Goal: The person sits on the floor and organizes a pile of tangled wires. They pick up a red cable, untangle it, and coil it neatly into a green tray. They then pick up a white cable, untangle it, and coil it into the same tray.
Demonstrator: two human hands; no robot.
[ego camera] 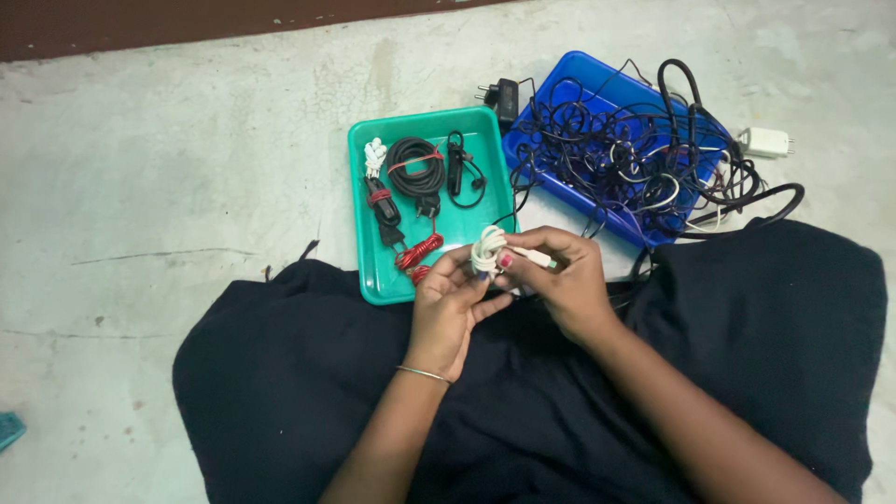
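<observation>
Both hands, left (450, 297) and right (560, 275), grip a white cable (487, 250) mid-coiling (near the green tray (369, 271)); tying probably follows.

No packages, labels, signs, screens.

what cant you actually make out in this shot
Head view only:
- White cable coil: its far end is covered by the fingers of the left hand and right hand.
- Blue tray: its floor is buried under the tangled dark cables; they cannot be counted.
- Teal object: cut off by the left edge.
- Green tray: near edge hidden by the hands.
</observation>
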